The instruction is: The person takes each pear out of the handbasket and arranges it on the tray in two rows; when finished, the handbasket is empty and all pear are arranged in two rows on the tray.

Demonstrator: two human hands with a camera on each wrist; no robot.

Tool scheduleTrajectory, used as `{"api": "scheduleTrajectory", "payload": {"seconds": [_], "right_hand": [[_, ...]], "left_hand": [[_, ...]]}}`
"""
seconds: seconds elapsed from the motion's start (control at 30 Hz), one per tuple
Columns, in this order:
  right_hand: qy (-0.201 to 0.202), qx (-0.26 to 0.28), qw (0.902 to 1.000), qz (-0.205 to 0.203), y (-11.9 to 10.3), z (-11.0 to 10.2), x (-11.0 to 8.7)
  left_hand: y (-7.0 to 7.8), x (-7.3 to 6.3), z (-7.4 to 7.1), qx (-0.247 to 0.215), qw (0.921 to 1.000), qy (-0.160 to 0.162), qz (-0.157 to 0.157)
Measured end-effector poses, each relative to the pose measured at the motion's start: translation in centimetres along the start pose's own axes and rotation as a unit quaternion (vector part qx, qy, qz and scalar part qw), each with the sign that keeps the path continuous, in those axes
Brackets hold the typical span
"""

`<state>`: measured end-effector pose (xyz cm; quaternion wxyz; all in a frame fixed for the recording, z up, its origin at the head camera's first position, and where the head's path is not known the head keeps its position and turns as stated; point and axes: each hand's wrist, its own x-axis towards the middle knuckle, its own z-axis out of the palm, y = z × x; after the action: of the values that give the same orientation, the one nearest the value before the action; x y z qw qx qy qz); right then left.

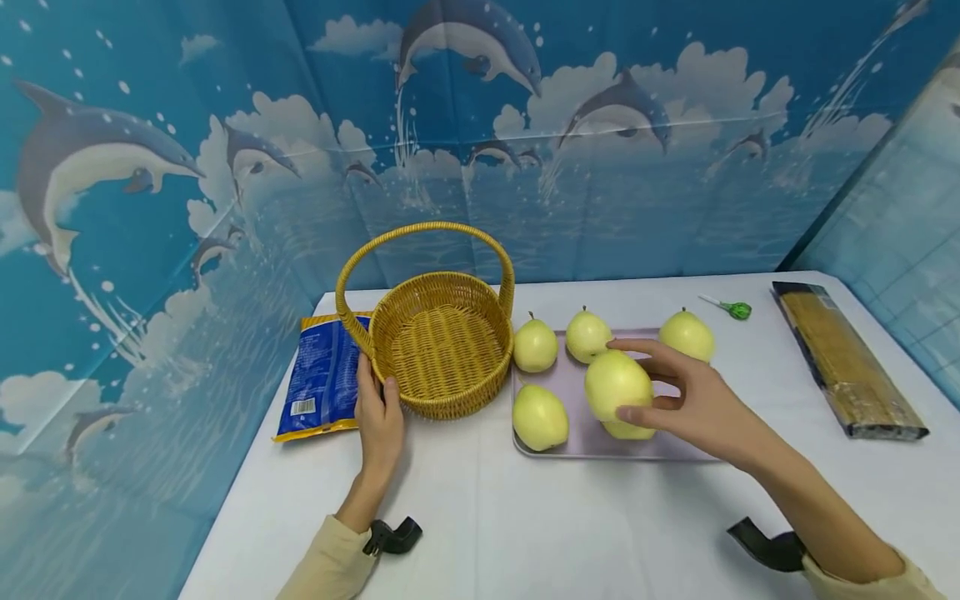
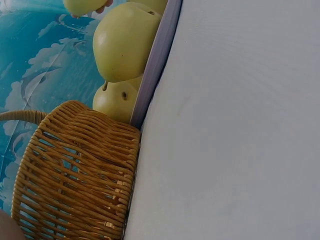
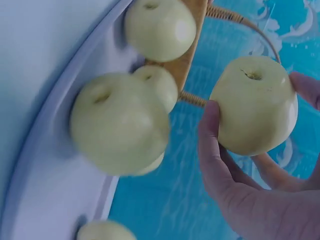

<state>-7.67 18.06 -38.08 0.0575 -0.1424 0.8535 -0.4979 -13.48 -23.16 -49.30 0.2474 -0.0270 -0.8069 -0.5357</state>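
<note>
A yellow-green pear (image 1: 618, 385) is held up over the tray by my right hand (image 1: 686, 400), thumb and fingers around its sides. In the right wrist view the held pear (image 3: 255, 105) shows its hollow end. Against the lower left wall of a woven basket (image 1: 442, 350) with a tall handle rests my left hand (image 1: 380, 425), its fingers near the handle's base. Nothing shows inside the basket. On the lilac tray (image 1: 570, 400) sit more pears, among them a front-left pear (image 1: 540, 417), two at the back and one at the back right. Another is mostly hidden beneath the held pear.
A blue and yellow packet (image 1: 322, 375) lies left of the basket, partly behind it. To the right of the tray are a small green-headed item (image 1: 737, 310) and a long brown flat package (image 1: 847, 358). A dolphin-print curtain (image 1: 480, 208) hangs behind the white table.
</note>
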Motion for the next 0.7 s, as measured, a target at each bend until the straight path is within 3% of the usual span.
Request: {"api": "scheduleTrajectory", "payload": {"seconds": [0.23,0.5,0.7], "right_hand": [[0.034,-0.050,0.9981,0.009,3.3,-2.5,-2.4],[0.060,-0.093,0.9927,0.046,7.2,-4.6,-4.8],[0.047,-0.131,0.9890,0.049,8.5,-4.9,-5.0]], "left_hand": [[0.0,0.0,0.2,0.001,1.0000,-0.001,-0.004],[-0.1,-0.1,0.5,-0.004,0.9999,-0.010,-0.001],[-0.1,0.0,0.0,-0.006,1.0000,-0.003,-0.005]]}}
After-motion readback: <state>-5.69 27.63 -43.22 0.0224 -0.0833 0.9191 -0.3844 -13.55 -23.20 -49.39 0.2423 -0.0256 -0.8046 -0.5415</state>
